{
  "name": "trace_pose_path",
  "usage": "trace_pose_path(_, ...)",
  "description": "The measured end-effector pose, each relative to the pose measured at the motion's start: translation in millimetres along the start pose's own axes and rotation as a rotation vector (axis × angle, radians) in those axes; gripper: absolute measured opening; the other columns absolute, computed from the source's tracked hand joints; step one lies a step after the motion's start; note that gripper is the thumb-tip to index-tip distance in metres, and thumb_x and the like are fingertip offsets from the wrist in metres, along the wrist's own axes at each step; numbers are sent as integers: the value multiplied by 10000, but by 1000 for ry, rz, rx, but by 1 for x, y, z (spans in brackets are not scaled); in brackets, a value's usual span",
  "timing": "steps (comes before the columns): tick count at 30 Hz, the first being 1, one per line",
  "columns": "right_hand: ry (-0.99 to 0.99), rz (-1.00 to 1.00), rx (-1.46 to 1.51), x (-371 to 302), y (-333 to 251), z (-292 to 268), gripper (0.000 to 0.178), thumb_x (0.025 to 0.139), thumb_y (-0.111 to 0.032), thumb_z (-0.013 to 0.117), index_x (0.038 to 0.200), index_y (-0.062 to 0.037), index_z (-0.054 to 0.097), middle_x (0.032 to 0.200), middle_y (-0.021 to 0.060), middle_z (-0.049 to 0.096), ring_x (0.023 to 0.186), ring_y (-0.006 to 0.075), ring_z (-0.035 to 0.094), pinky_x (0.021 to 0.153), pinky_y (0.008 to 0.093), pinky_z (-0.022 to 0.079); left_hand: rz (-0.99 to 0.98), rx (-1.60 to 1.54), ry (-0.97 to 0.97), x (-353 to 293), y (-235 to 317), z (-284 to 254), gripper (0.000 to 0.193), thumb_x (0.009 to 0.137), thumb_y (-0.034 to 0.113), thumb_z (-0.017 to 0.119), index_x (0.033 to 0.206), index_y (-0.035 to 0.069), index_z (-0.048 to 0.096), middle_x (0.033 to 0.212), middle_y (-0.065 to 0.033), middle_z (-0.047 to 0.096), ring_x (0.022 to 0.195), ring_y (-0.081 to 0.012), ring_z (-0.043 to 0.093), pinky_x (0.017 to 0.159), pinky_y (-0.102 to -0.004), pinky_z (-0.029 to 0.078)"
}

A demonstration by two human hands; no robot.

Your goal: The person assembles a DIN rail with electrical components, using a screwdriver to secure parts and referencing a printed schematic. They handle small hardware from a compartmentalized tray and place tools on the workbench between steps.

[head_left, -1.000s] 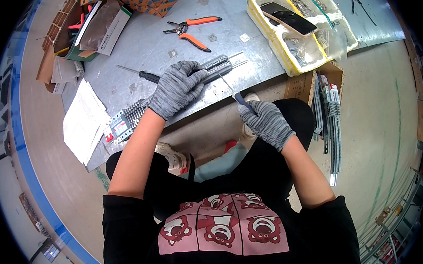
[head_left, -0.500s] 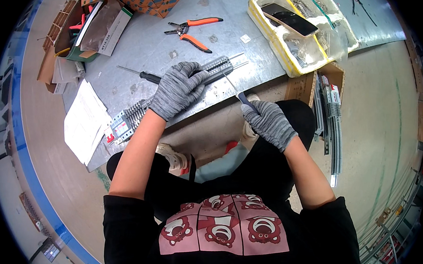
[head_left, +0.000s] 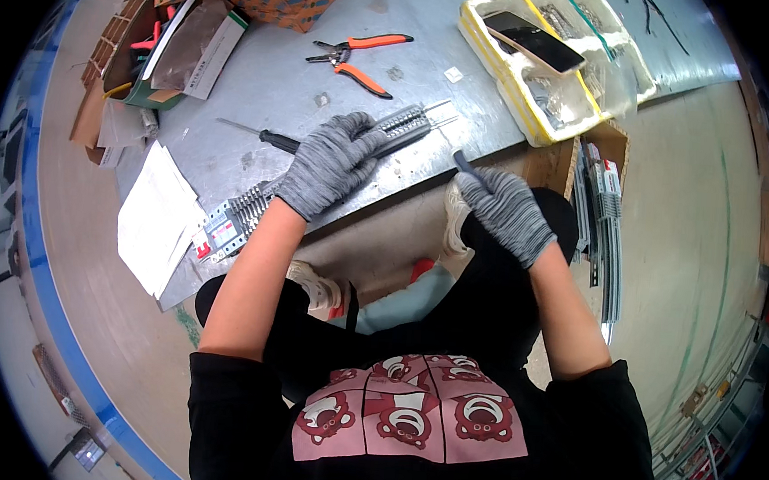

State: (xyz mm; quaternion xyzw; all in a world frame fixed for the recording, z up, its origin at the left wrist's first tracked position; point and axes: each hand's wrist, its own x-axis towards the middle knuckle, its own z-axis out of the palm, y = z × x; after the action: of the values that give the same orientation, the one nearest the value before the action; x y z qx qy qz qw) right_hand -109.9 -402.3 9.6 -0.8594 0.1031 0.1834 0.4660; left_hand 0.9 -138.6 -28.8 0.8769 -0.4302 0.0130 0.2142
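Observation:
A DIN rail assembly [head_left: 402, 127] lies slantwise along the near table edge, lined with grey terminal blocks; small circuit breakers [head_left: 224, 230] sit at its lower left end. My left hand [head_left: 329, 168], in a grey knit glove, is closed over the rail's middle and hides that stretch. My gloved right hand [head_left: 509, 214] grips a screwdriver [head_left: 466, 163] by its dark blue handle, off the table edge and apart from the rail. Its thin shaft is hard to make out. A second screwdriver [head_left: 276, 140] with a black handle lies just beyond my left hand.
Orange-handled wire strippers [head_left: 363, 82] lie farther back. At the right stands a white foam box [head_left: 533, 117] of small parts with a phone [head_left: 535, 42] on it. Below is a carton [head_left: 617, 144] of rails. Papers [head_left: 159, 217] and an open box [head_left: 160, 94] are at the left.
My right hand has drawn back with the screwdriver, to the right and away from the rail. My left hand stays on the rail. The whole view has shifted slightly.

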Motion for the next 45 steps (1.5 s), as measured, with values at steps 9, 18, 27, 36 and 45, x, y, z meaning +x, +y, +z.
trace_pose_path(9, -47, -287, -648, 127, -87, 2, 448, 890, -462, 585, 965, -34, 691, 832, 214, 672, 813, 381, 652, 771, 460, 493, -149, -41, -144, 0, 0, 4, 347, 899, 202, 559, 1236, 135, 607, 1177, -176, 600, 1008, -347, 615, 874, -427, 515)
trace_pose_path(18, -160, -359, -888, 225, -146, 119, 446, 830, -495, 661, 945, -64, 647, 887, 190, 666, 868, 338, 658, 790, 448, 504, 0, 21, 4, -21, -3, 10, 441, 861, 131, 551, 1297, 190, 569, 1268, -105, 559, 1045, -281, 618, 768, -375, 550)
trace_pose_path(27, -213, -452, -261, 249, -111, 106, 412, 987, -377, 485, 1115, -14, 631, 998, 191, 656, 981, 321, 614, 900, 379, 472, 53, 24, -103, -21, -6, 9, 315, 906, 253, 509, 1192, 164, 605, 1140, -81, 583, 1013, -240, 591, 815, -349, 498)
trace_pose_path(36, -308, -187, 277, 236, -108, 90, 327, 985, -244, 528, 1198, -14, 625, 1047, 49, 664, 962, 116, 586, 914, 262, 453, 35, 12, -56, -23, -10, 10, 324, 895, 269, 523, 1189, 169, 613, 1125, -81, 599, 997, -247, 598, 821, -351, 503)
trace_pose_path(45, -289, -298, 402, 242, -105, 93, 336, 870, 36, 537, 1194, -8, 614, 1198, 96, 635, 1156, 165, 570, 1027, 277, 415, 1, 15, -79, -22, -7, 7, 328, 896, 286, 520, 1195, 197, 621, 1150, -81, 594, 1050, -259, 593, 831, -361, 504)
